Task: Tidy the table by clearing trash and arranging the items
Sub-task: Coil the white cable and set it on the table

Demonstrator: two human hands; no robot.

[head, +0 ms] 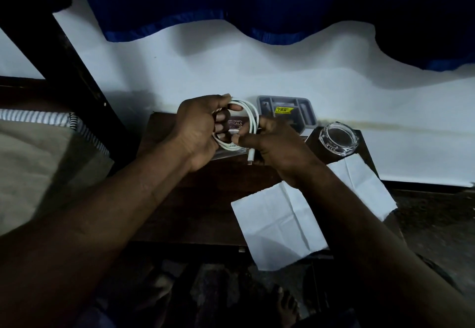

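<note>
A white charging cable (250, 116) is wound into a loop above the small dark wooden table (195, 199). My left hand (198, 132) grips the loop with fingers curled through it. My right hand (277, 147) pinches the cable near its loose end, and the plug hangs down between the two hands. Under the hands lies a dark case with printed lettering (235, 124), partly hidden. A creased white sheet of paper (277, 224) lies on the table's near right part, under my right forearm.
A grey compartment tray with a yellow sticker (288, 109) stands against the white wall (282, 70). A clear glass ashtray (338, 138) sits at the table's right corner. A bed with striped cloth (51, 122) is on the left. Blue curtains (205, 6) hang above.
</note>
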